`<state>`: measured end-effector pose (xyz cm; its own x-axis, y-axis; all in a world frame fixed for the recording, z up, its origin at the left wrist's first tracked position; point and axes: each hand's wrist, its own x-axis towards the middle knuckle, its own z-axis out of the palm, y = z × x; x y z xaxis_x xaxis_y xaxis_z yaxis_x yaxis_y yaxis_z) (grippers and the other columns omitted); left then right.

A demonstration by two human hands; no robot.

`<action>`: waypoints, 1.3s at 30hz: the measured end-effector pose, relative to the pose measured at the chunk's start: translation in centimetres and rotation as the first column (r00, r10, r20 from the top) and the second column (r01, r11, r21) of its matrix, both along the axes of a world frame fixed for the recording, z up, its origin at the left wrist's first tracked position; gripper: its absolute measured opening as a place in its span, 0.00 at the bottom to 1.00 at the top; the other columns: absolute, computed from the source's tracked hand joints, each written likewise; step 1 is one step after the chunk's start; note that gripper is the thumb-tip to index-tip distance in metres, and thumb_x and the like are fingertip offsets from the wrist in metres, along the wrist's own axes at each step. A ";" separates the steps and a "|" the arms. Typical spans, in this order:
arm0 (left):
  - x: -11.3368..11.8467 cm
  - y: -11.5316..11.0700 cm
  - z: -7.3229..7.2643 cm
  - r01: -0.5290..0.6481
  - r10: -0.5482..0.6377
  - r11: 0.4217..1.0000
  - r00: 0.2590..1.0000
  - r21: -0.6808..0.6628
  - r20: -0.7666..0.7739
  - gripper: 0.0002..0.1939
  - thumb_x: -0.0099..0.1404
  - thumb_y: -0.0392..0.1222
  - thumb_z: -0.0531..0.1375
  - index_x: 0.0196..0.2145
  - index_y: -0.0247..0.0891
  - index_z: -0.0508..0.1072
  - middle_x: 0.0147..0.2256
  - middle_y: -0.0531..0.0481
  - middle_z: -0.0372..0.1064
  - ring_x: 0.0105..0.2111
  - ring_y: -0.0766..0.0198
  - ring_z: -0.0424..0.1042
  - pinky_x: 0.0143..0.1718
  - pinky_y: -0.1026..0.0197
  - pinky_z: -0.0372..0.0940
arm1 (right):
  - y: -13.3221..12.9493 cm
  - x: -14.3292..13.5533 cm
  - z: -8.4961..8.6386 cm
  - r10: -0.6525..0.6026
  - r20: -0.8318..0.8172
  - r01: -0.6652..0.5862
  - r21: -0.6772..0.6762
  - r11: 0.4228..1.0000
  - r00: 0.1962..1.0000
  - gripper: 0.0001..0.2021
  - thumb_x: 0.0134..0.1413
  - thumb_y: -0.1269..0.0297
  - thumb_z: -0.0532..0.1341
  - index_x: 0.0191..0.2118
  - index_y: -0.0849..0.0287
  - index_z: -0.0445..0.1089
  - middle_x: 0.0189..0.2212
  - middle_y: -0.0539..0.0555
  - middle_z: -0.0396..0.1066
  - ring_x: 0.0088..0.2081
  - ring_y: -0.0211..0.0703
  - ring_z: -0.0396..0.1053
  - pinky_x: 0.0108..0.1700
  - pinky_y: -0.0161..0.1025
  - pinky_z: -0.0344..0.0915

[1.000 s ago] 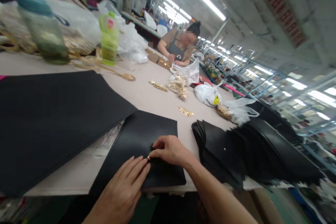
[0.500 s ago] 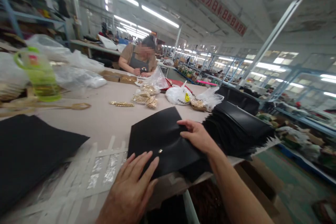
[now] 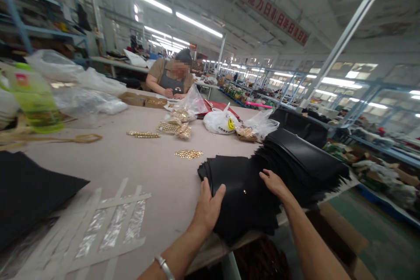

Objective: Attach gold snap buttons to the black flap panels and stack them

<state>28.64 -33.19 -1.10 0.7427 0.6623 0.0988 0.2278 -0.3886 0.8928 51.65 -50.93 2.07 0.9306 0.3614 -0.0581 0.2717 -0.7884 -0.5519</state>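
A fanned pile of black leather-like panels (image 3: 234, 179) lies near the table's front edge, its top panel carrying a small shiny metal stud (image 3: 244, 191). Against the pile's left edge is my left hand (image 3: 208, 205), fingers stretched out and thumb apart. My right hand (image 3: 274, 185) rests at the right side of the same panels, fingers spread and nothing visibly gripped. Behind the pile lies a small cluster of gold-coloured metal pieces (image 3: 189, 154). A thicker stack of black panels (image 3: 303, 157) adjoins on the right.
Bags of gold hardware (image 3: 179, 124) and a white plastic bag (image 3: 220, 121) stand farther back. A yellow-green jug (image 3: 36, 100) is at left, near a black sheet (image 3: 29, 197) and taped clear strips (image 3: 113, 225). Another person (image 3: 172, 78) sits across the table.
The top panel has moved right and down onto the pile, uncovering the gold pieces behind it. Both hands have shifted right; the right hand has let go of the panel's edge.
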 end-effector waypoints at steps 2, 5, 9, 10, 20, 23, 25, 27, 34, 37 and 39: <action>0.2 -1.4 -0.4 0.006 -0.006 1.000 1.000 0.013 -0.008 0.38 0.70 0.58 0.47 0.64 0.21 0.47 0.63 0.18 0.48 0.65 0.43 0.50 0.61 0.37 0.55 | 0.8 0.5 -0.5 0.001 0.005 0.000 -0.036 0.999 1.000 0.27 0.64 0.56 0.52 0.61 0.72 0.63 0.56 0.70 0.66 0.58 0.54 0.66 0.58 0.45 0.60; -0.1 -3.9 -1.3 0.023 -0.023 0.999 1.000 0.049 -0.008 0.38 0.71 0.54 0.48 0.64 0.20 0.42 0.64 0.16 0.43 0.66 0.43 0.44 0.61 0.34 0.53 | 2.0 1.4 -0.9 0.012 0.006 -0.011 -0.073 0.997 1.000 0.26 0.64 0.54 0.52 0.60 0.68 0.65 0.54 0.66 0.70 0.57 0.53 0.67 0.57 0.44 0.61; -1.3 -6.1 -2.0 0.091 -0.077 0.986 0.991 0.137 -0.105 0.39 0.71 0.52 0.48 0.64 0.15 0.38 0.64 0.11 0.36 0.66 0.39 0.41 0.58 0.31 0.55 | 3.7 2.3 -0.6 0.054 0.011 -0.053 -0.082 0.995 0.998 0.25 0.63 0.54 0.54 0.58 0.67 0.67 0.53 0.64 0.71 0.55 0.50 0.69 0.56 0.41 0.63; -1.7 -6.0 -2.0 0.097 -0.080 0.985 0.989 0.141 -0.124 0.39 0.71 0.51 0.47 0.64 0.16 0.38 0.64 0.11 0.35 0.66 0.39 0.41 0.57 0.31 0.56 | 4.0 2.1 -0.3 0.070 0.016 -0.068 -0.085 0.994 0.997 0.25 0.63 0.55 0.54 0.58 0.68 0.67 0.52 0.65 0.71 0.54 0.50 0.70 0.55 0.40 0.63; -5.1 -0.5 -3.8 -0.102 0.117 0.988 0.983 -0.113 0.140 0.29 0.74 0.47 0.45 0.66 0.32 0.44 0.66 0.26 0.45 0.66 0.47 0.48 0.60 0.37 0.58 | 9.3 -12.6 2.3 0.557 0.367 -0.519 -0.205 0.830 0.745 0.29 0.54 0.54 0.63 0.61 0.55 0.63 0.63 0.60 0.59 0.64 0.55 0.53 0.64 0.52 0.51; -6.0 0.1 -3.7 -0.103 0.133 0.979 0.977 -0.176 0.169 0.29 0.73 0.50 0.45 0.66 0.34 0.45 0.66 0.27 0.47 0.65 0.47 0.53 0.59 0.37 0.59 | 12.1 -16.1 2.1 0.706 0.352 -0.576 -0.411 0.707 0.615 0.21 0.56 0.58 0.63 0.56 0.50 0.69 0.63 0.57 0.58 0.66 0.59 0.47 0.65 0.59 0.41; -6.8 0.6 -3.3 -0.098 0.150 0.962 0.969 -0.255 0.194 0.29 0.73 0.52 0.46 0.65 0.34 0.48 0.65 0.27 0.50 0.64 0.46 0.56 0.59 0.37 0.59 | 13.4 -16.6 1.8 0.762 0.305 -0.570 -0.521 0.636 0.571 0.16 0.58 0.62 0.60 0.52 0.50 0.72 0.62 0.57 0.60 0.66 0.61 0.47 0.65 0.63 0.36; -7.9 1.4 -2.9 -0.084 0.155 0.948 0.964 -0.306 0.217 0.31 0.72 0.53 0.47 0.65 0.34 0.49 0.64 0.27 0.52 0.63 0.46 0.58 0.60 0.36 0.58 | 14.0 -16.2 1.4 0.756 0.275 -0.534 -0.568 0.626 0.595 0.15 0.60 0.65 0.57 0.51 0.50 0.73 0.62 0.56 0.62 0.65 0.62 0.51 0.63 0.65 0.40; -15.8 5.6 -0.6 -0.186 0.219 0.968 0.954 -0.170 0.203 0.29 0.71 0.54 0.47 0.64 0.38 0.54 0.62 0.36 0.59 0.60 0.53 0.65 0.55 0.47 0.68 | 12.7 -14.0 -1.2 0.715 0.317 -0.488 -0.556 0.672 0.623 0.21 0.55 0.65 0.56 0.54 0.47 0.72 0.59 0.53 0.66 0.60 0.62 0.61 0.58 0.58 0.59; -20.0 7.8 0.3 -0.284 0.276 0.959 0.939 0.013 0.203 0.24 0.70 0.47 0.50 0.62 0.41 0.59 0.61 0.40 0.62 0.56 0.57 0.69 0.49 0.54 0.73 | 13.5 -11.7 -4.0 0.753 0.398 -0.557 -0.509 0.657 0.524 0.20 0.51 0.55 0.59 0.50 0.47 0.76 0.55 0.56 0.71 0.58 0.66 0.64 0.56 0.62 0.63; -22.7 9.4 0.5 -0.374 0.335 0.910 0.917 0.177 0.215 0.21 0.69 0.43 0.52 0.59 0.42 0.64 0.60 0.42 0.64 0.56 0.59 0.69 0.49 0.57 0.74 | 15.5 -11.1 -5.4 0.794 0.390 -0.667 -0.435 0.606 0.467 0.20 0.47 0.50 0.61 0.46 0.47 0.78 0.51 0.58 0.73 0.55 0.66 0.67 0.55 0.61 0.66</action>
